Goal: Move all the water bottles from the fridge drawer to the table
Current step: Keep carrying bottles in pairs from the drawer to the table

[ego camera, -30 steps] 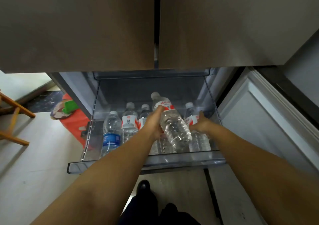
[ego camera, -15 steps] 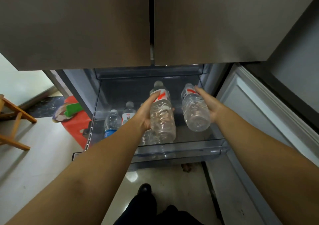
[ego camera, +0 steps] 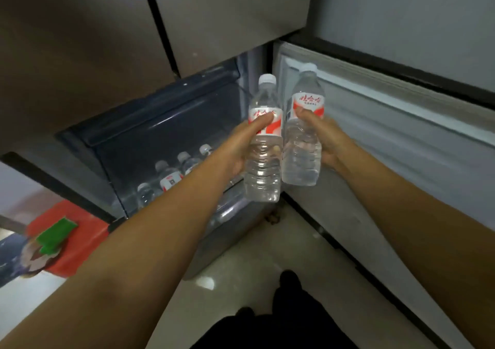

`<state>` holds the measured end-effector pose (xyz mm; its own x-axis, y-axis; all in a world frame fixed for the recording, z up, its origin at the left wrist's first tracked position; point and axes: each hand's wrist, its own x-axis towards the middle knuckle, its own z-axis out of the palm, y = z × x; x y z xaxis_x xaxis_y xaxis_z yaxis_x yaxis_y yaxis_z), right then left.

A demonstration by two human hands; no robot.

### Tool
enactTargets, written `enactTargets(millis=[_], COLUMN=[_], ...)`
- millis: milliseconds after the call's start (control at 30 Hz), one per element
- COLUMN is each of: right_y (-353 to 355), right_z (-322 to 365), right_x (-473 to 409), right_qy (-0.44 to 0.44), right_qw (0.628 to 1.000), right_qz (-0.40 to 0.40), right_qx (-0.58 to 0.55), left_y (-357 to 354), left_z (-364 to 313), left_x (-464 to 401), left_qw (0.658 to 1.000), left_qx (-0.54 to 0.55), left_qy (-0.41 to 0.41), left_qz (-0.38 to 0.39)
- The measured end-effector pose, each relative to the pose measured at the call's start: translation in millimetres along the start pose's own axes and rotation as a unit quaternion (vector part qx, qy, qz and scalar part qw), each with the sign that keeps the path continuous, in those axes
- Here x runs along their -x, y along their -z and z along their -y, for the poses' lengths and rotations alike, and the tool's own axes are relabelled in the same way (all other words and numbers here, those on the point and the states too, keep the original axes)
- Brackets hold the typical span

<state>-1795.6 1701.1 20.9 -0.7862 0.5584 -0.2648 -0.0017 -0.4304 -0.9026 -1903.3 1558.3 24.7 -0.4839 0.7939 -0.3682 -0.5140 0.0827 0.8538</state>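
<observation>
I hold two clear water bottles with red-and-white labels and white caps, both upright and side by side above the drawer's right end. My left hand grips the left bottle around its label. My right hand grips the right bottle just under its label. The clear fridge drawer stands pulled out below and to the left. Several more bottles stand in it, partly hidden by my left forearm.
The lower fridge door hangs open on the right. Closed upper fridge doors fill the top left. A red box with a green item lies on the tiled floor at the left. My dark shoes show at the bottom.
Both hands have lifted their bottles up out of the drawer and brought them upright together. The view has tilted and swung to the right.
</observation>
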Motion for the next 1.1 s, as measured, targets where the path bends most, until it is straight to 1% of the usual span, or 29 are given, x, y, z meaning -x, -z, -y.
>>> enactTargets(millis=[100, 167, 267, 300, 333, 400, 533, 633, 767, 833, 933, 967, 1000, 1067, 1100], right_y=[24, 47, 80, 103, 116, 135, 181, 215, 260, 285, 309, 317, 327, 332, 336], right_z=[-20, -35, -60, -72, -81, -99, -129, -142, -157, -167, -180, -184, -190, -194, -199], right_x=[44, 77, 123, 154, 167, 197, 265, 318, 397, 444, 496, 514, 543, 558, 577], right_qy=[0.066, 0.088, 0.079, 0.078, 0.079, 0.07, 0.054, 0.046, 0.023, 0.009, -0.007, -0.01, -0.013, -0.013, -0.017], right_qw=[0.99, 0.971, 0.944, 0.927, 0.918, 0.899, 0.853, 0.823, 0.809, 0.793, 0.767, 0.754, 0.734, 0.721, 0.704], right_qz=[-0.108, -0.193, -0.287, -0.339, -0.362, -0.399, -0.478, -0.517, -0.545, -0.574, -0.617, -0.637, -0.664, -0.68, -0.699], right_qx=[0.062, 0.113, 0.144, 0.14, 0.144, 0.168, 0.202, 0.23, 0.22, 0.202, 0.175, 0.162, 0.141, 0.133, 0.126], left_y=[-25, -44, -66, -87, -93, -106, -154, -198, -268, -312, -359, -374, -399, -415, -430], left_z=[22, 39, 72, 92, 104, 132, 187, 225, 283, 315, 354, 365, 385, 395, 407], left_x=[10, 14, 19, 25, 27, 30, 46, 60, 83, 101, 124, 132, 147, 150, 159], left_qw=[0.996, 0.987, 0.975, 0.966, 0.96, 0.954, 0.935, 0.914, 0.891, 0.868, 0.838, 0.823, 0.8, 0.783, 0.769], left_qx=[-0.077, -0.155, -0.218, -0.253, -0.274, -0.293, -0.334, -0.372, -0.4, -0.426, -0.45, -0.46, -0.478, -0.49, -0.496], left_qy=[-0.037, -0.039, -0.044, -0.034, -0.036, -0.026, 0.013, 0.009, 0.015, 0.021, 0.013, 0.009, 0.002, -0.018, -0.021], left_qz=[0.015, 0.022, 0.02, 0.044, 0.046, 0.055, 0.12, 0.162, 0.213, 0.255, 0.309, 0.332, 0.362, 0.383, 0.403])
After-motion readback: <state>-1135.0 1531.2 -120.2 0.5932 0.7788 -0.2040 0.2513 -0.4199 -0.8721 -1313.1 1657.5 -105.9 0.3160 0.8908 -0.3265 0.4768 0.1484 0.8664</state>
